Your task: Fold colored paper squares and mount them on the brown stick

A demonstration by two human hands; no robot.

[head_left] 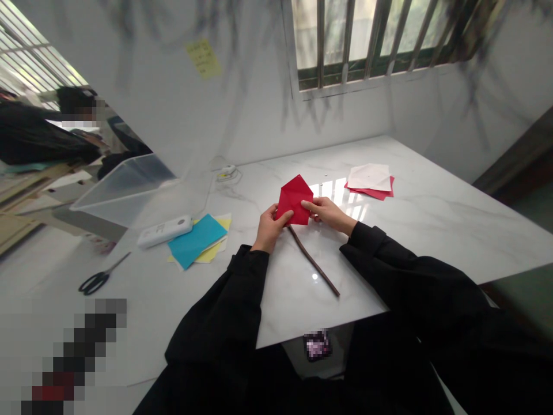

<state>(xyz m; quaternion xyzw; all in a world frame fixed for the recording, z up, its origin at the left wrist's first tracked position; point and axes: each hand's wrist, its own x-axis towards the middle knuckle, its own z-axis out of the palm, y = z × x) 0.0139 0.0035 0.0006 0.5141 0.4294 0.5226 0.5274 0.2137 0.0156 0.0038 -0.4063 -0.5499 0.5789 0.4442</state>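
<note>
A folded red sheet of paper (296, 193) with a pointed top is held up over the white marbled table (432, 213). My left hand (271, 226) pinches its lower left side, thumb across the front. On the right side, my right hand (324, 211) grips the same paper, its thumb resting on the face. Most of my other fingers are hidden behind the sheet. Below the paper a thin dark brown stick (314, 264) lies slanting across the tabletop; its upper end disappears near my left hand.
White and red papers (370, 178) lie at the back right. To the left are blue paper (197, 239) over yellow sheets, a white device (165, 231), black scissors (95, 281) and a clear plastic bin (125, 193). Another person in dark clothing (38, 135) is at far left.
</note>
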